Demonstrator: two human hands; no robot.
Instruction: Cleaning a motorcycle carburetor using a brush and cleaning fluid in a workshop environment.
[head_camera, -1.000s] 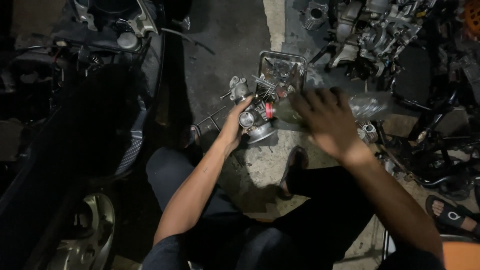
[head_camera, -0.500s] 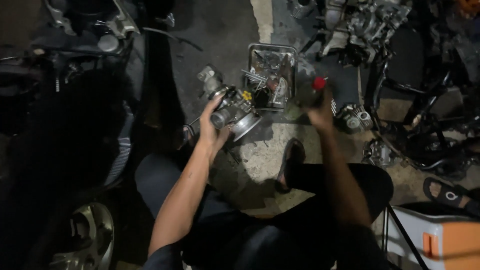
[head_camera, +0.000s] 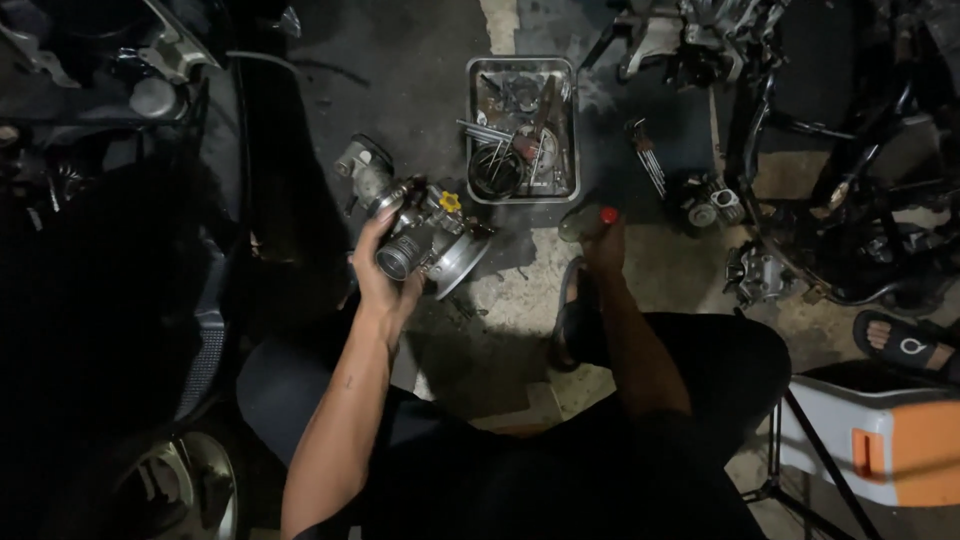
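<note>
Left hand (head_camera: 385, 285) is gripping a metal engine part (head_camera: 425, 240) — a grey piece with a round dark opening and a small yellow knob on top. Its fingers are wrapping around the round end, and the part is sitting up above the dirty concrete floor (head_camera: 520, 290), just in front of the person's knees. Right hand (head_camera: 603, 245) is closing around a clear plastic bottle (head_camera: 585, 222) with a red cap, low down near the floor. It is hard to see how tight the fingers are squeezing.

Just past both hands, a metal tray (head_camera: 572, 130) is lying on the floor, holding tools and small bits. A second grey part (head_camera: 358, 165) is lying to the left of the tray. Far right, a foot in a black sandal (head_camera: 905, 345) is showing — it is another person's. An orange and white box (head_camera: 885, 445) is sitting near it.
</note>
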